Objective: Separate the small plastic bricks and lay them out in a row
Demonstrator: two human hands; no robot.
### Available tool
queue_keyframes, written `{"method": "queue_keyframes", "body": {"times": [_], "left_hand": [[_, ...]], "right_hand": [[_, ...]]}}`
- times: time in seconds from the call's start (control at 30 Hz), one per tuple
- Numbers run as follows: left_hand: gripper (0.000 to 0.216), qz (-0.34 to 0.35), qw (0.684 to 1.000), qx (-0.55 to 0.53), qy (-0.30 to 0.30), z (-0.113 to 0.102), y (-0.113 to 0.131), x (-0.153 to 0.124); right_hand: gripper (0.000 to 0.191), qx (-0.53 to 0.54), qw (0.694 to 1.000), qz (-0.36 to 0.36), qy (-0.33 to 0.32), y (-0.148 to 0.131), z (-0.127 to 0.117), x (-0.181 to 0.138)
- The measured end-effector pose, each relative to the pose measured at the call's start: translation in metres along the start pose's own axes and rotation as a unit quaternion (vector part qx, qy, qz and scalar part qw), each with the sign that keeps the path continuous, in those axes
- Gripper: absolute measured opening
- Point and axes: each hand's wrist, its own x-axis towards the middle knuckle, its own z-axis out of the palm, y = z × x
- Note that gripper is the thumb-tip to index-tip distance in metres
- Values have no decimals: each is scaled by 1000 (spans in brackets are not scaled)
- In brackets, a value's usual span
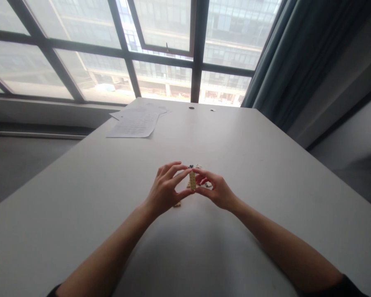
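A small tan toy-brick piece [192, 180] stands upright between my two hands, just above the white table [204, 247]. My left hand [167, 189] pinches it from the left with thumb and forefinger. My right hand [214, 189] pinches it from the right, fingers curled. A few tiny loose pieces, dark and pale [194, 166], lie on the table just behind the hands. Another tan piece [177, 204] peeks out under my left hand.
Printed paper sheets [136, 123] lie at the table's far left corner. Two small dark round holes [191, 108] sit near the far edge. A large window [126, 49] spans the back, with a grey curtain [284, 62] to the right.
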Motion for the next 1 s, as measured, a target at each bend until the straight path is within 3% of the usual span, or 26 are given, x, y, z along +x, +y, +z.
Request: {"method": "queue_keyframes", "body": {"times": [0.37, 0.63, 0.8, 1.0], "left_hand": [[52, 7, 1000, -9, -25, -3, -5, 1], [49, -28, 999, -2, -39, -12, -21, -2], [34, -55, 995, 2, -86, -10, -33, -9], [29, -89, 984, -13, -154, 0, -35, -18]], "right_hand": [[43, -119, 991, -60, 10, -1, -2, -1], [42, -197, 976, -73, 53, 0, -18, 4], [42, -306, 950, -9, 64, 23, -41, 6], [41, -372, 922, 104, 11, 49, -61, 4]]}}
